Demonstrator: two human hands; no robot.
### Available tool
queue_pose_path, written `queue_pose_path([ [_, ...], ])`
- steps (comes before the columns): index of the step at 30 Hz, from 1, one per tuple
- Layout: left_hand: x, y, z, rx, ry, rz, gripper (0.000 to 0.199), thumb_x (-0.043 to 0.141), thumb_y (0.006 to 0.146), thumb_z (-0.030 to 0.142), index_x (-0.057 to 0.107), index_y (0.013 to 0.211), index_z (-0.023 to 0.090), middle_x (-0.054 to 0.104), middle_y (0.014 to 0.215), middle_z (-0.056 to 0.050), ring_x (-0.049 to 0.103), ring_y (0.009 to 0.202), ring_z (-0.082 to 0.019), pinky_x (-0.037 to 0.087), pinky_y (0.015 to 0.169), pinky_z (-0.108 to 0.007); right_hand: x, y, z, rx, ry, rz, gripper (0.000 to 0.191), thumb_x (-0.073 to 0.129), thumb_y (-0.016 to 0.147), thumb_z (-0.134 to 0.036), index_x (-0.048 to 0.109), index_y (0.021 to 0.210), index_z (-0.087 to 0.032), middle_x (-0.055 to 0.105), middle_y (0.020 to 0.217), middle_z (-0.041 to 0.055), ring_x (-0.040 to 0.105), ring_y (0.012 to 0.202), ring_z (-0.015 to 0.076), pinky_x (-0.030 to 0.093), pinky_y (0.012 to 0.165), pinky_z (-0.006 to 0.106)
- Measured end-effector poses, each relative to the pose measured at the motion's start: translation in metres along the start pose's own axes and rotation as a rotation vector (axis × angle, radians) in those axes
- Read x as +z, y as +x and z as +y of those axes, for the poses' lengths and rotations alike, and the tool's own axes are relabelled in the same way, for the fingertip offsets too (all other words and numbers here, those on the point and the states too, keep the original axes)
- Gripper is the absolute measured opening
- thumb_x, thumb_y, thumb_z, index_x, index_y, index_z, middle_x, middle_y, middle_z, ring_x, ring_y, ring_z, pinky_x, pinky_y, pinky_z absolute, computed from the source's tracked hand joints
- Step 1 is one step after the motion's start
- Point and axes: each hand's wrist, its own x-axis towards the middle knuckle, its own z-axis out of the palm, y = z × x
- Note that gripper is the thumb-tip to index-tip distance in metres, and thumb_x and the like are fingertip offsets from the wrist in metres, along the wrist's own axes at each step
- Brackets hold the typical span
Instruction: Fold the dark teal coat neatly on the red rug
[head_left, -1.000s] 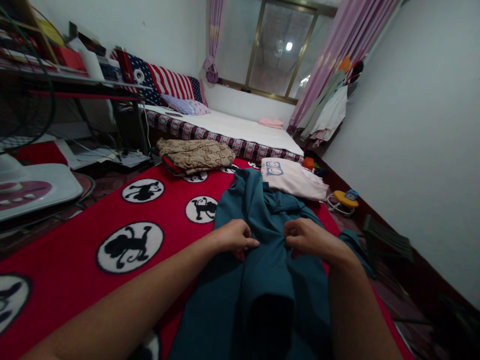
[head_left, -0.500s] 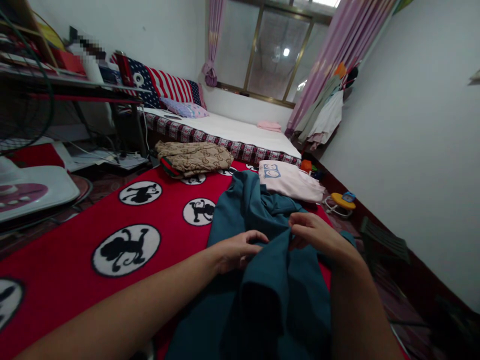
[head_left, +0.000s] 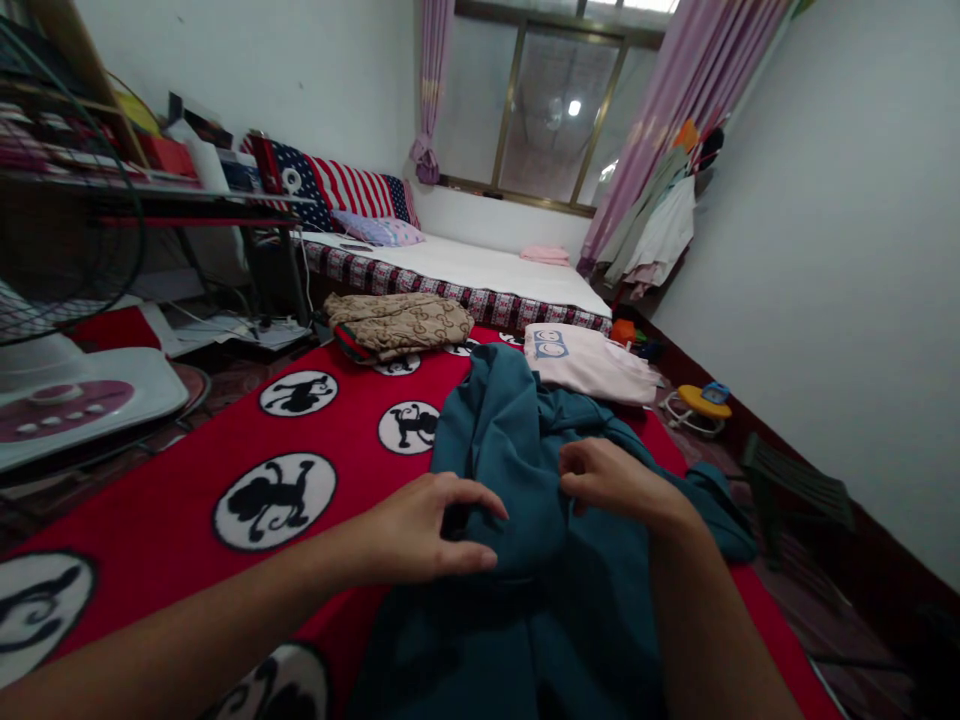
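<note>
Teal cloth, smooth and dark in its folds: a long garment (head_left: 506, 440) lay lengthwise over a red blanket (head_left: 367, 485), directly before the person, its near part running out of the bottom of view. One part was doubled over on top, forming a rounded fold between the two hands. Left hand (head_left: 435, 530) was at the left side of this fold, thumb and forefinger spread apart, palm partly hollow; no cloth seen clasped in it. Right hand (head_left: 611, 480) was at the fold's right side, fingers curled in against the fabric; whether cloth was pinched between them could not be told. Another teal portion extended past the right forearm to the blanket's right edge. Blanket bore white roundels (head_left: 274, 500) with black monkey figures. Toward its far end sat a brown patterned bundle (head_left: 405, 322) with a green-and-red stripe, left of the teal garment, and a pale pink folded garment (head_left: 596, 365) with a blue print, just beyond it on the right. Farther off, a white-topped bed (head_left: 480, 265) stood below a window (head_left: 566, 115), a lilac pillow (head_left: 379, 228) on it. On the right, near the wall, a yellow-topped stool (head_left: 703, 402) was noted.
</note>
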Motion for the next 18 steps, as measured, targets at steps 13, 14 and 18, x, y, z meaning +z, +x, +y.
queue_pose_path([
  [13, -0.008, -0.025, 0.033, -0.162, -0.434, 0.003, 0.064, 0.058, 0.083, 0.052, 0.042, 0.142, 0.033, 0.066, 0.113, -0.004, 0.066, 0.085, -0.019, 0.052, 0.064, -0.024, 0.002, -0.004, -0.008, -0.122, 0.222, 0.256, 0.018, 0.051, 0.082, -0.026, 0.062, 0.094, -0.018, 0.07, 0.081, 0.0022, 0.067, 0.063, 0.0131, 0.046, 0.058, 0.021],
  [14, -0.008, -0.029, 0.034, -0.22, -0.433, -0.086, 0.068, 0.057, 0.083, 0.056, 0.039, 0.145, 0.035, 0.065, 0.115, -0.005, 0.066, 0.079, -0.018, 0.05, 0.059, -0.024, 0.002, -0.005, -0.01, -0.133, 0.2, 0.239, 0.02, 0.053, 0.083, -0.028, 0.064, 0.097, -0.019, 0.07, 0.082, 0.0024, 0.066, 0.065, 0.0133, 0.046, 0.059, 0.021],
  [18, -0.006, -0.046, 0.027, -0.301, -0.149, -0.284, 0.063, 0.066, 0.076, 0.054, 0.053, 0.136, 0.039, 0.063, 0.12, -0.006, 0.066, 0.075, -0.018, 0.048, 0.06, -0.024, 0.009, -0.003, -0.015, -0.166, -0.021, 0.099, 0.027, 0.063, 0.078, -0.028, 0.069, 0.104, -0.024, 0.072, 0.09, 0.0017, 0.066, 0.079, 0.0156, 0.045, 0.066, 0.023],
])
